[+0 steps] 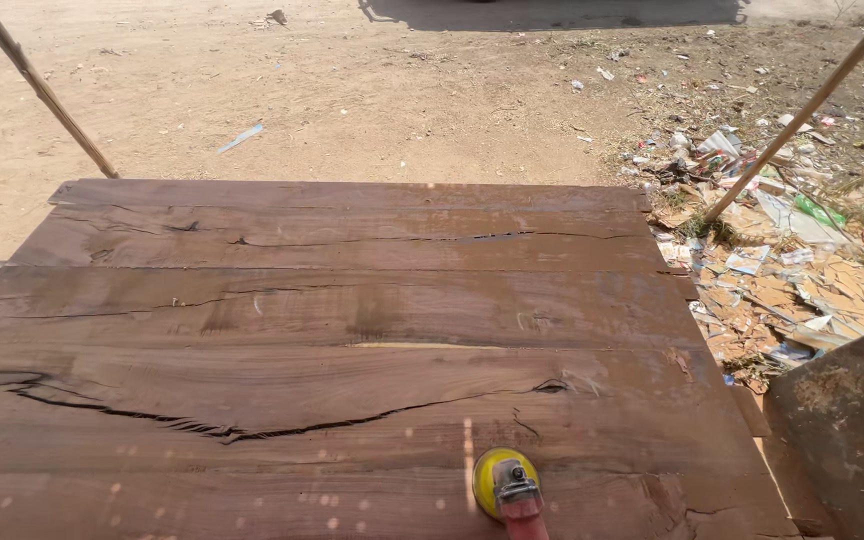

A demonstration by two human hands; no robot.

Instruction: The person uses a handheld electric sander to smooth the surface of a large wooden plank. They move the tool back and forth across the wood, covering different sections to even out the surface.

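A wide slab of joined dark brown wooden planks (352,320) fills the view, with long cracks running across it. At the bottom edge, a power sander with a yellow round disc and red body (508,487) rests on the nearest plank. Neither of my hands shows in the frame; whatever holds the tool is below the picture's edge.
Two slanting wooden poles (42,88) (802,112) stand at the left and right. Sandy ground lies beyond the planks. A heap of litter and paper scraps (782,260) covers the ground at right. Another dusty dark board (847,430) leans at the lower right.
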